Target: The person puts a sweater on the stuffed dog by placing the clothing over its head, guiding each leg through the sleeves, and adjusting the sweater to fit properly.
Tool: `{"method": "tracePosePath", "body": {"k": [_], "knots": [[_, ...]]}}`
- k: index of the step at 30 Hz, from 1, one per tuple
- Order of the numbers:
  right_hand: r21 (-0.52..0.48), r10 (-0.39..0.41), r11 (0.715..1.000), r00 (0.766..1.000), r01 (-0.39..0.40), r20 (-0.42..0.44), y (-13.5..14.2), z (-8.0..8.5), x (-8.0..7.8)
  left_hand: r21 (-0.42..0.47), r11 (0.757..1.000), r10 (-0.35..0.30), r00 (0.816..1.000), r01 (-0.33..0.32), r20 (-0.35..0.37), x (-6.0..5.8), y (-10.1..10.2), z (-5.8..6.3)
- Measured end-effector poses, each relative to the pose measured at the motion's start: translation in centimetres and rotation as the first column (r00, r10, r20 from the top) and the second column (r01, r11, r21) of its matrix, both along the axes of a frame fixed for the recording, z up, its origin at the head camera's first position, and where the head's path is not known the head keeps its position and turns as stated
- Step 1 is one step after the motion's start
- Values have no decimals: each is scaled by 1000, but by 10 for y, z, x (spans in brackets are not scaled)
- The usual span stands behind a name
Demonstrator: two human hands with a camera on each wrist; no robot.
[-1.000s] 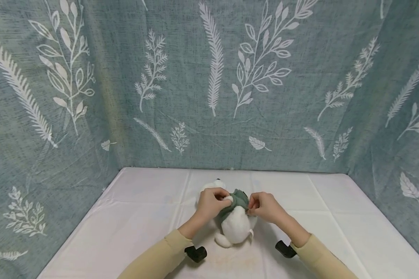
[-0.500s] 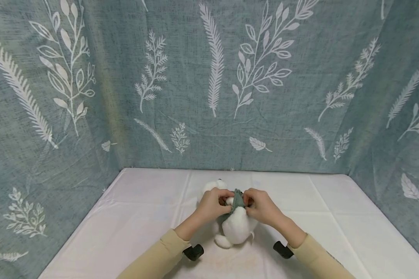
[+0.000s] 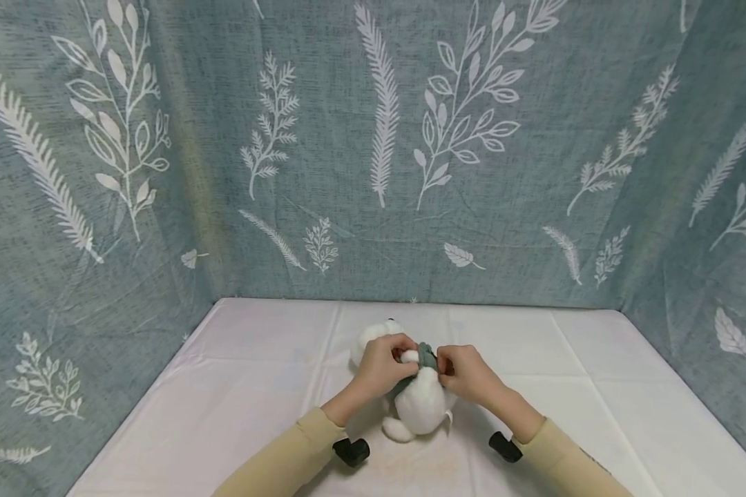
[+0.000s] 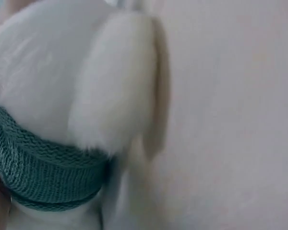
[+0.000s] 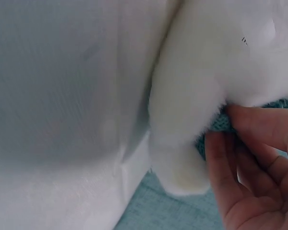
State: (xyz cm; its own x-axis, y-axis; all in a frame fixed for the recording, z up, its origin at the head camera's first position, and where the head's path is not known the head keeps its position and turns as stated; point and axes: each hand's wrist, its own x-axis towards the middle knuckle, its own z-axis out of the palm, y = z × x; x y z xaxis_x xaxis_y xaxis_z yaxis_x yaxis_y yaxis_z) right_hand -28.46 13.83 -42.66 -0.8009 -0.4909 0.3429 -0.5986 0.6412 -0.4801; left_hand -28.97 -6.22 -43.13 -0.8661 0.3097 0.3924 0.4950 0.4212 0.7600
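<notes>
A white plush toy (image 3: 421, 404) lies on the table, wearing a green knitted garment (image 3: 427, 355) round its middle. Ribbed knit (image 4: 53, 172) shows in the left wrist view below the toy's white fur (image 4: 115, 81). My left hand (image 3: 379, 366) has thumb and fingers curled at the garment's edge, round a small white limb of the toy. Opposite it, my right hand (image 3: 468, 373) pinches the garment's other side. In the right wrist view the right hand (image 5: 259, 167) holds a bit of green knit (image 5: 222, 122) between thumb and fingertips, beside a furry limb (image 5: 182, 110).
A white cloth covers the table (image 3: 273, 386). Behind and at both sides hangs a blue-green curtain (image 3: 336, 152) with white leaf prints. Dark wrist camera mounts (image 3: 351, 452) sit under both sleeves.
The green knit between my hands first stood up, then became narrower and lower. My left hand shifted slightly right; my right hand went left and up, then a little down.
</notes>
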Motion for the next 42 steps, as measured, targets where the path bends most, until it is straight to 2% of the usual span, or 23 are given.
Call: {"method": "tracePosePath", "body": {"k": [3, 5, 7, 9, 11, 14, 17, 20, 25, 28, 34, 42], "knots": [[11, 13, 1000, 1000, -13, 7, 1, 0, 0, 127, 992, 12, 996, -23, 92, -1, -1, -4], [25, 23, 999, 1000, -23, 9, 3, 1, 1, 228, 973, 3, 988, -39, 156, -2, -1, -5], [31, 34, 999, 999, -35, 12, 5, 0, 1, 312, 949, -15, 977, -53, 211, 3, -2, 1], [31, 47, 998, 999, -47, 18, 6, 0, 2, 345, 938, -42, 972, -41, 230, 5, -3, 5], [28, 58, 998, 998, -59, 34, 7, 0, 2, 331, 943, -57, 972, -22, 228, 6, -4, 6], [13, 75, 997, 995, -76, 69, 8, -1, 0, 219, 975, -65, 980, 23, 187, 2, -5, 3], [-13, 82, 997, 990, -81, 112, 10, -2, -2, 115, 992, -67, 987, 50, 144, 3, -4, 4], [-35, 83, 996, 989, -79, 122, 11, -2, -4, 31, 998, -66, 993, 63, 102, 5, -3, 7], [-66, 97, 994, 990, -90, 101, 10, -1, -7, -51, 998, -42, 999, 43, 33, 4, -1, 10], [-65, 96, 994, 989, -89, 111, 10, 0, -7, -46, 998, -49, 998, 52, 49, 2, -1, 10], [-64, 96, 994, 982, -87, 162, 12, 0, -6, 43, 996, -84, 990, 80, 112, -2, -4, 7], [-66, 105, 994, 971, -92, 217, 15, -1, -7, 113, 990, -102, 981, 85, 162, -7, -7, 3]]}}
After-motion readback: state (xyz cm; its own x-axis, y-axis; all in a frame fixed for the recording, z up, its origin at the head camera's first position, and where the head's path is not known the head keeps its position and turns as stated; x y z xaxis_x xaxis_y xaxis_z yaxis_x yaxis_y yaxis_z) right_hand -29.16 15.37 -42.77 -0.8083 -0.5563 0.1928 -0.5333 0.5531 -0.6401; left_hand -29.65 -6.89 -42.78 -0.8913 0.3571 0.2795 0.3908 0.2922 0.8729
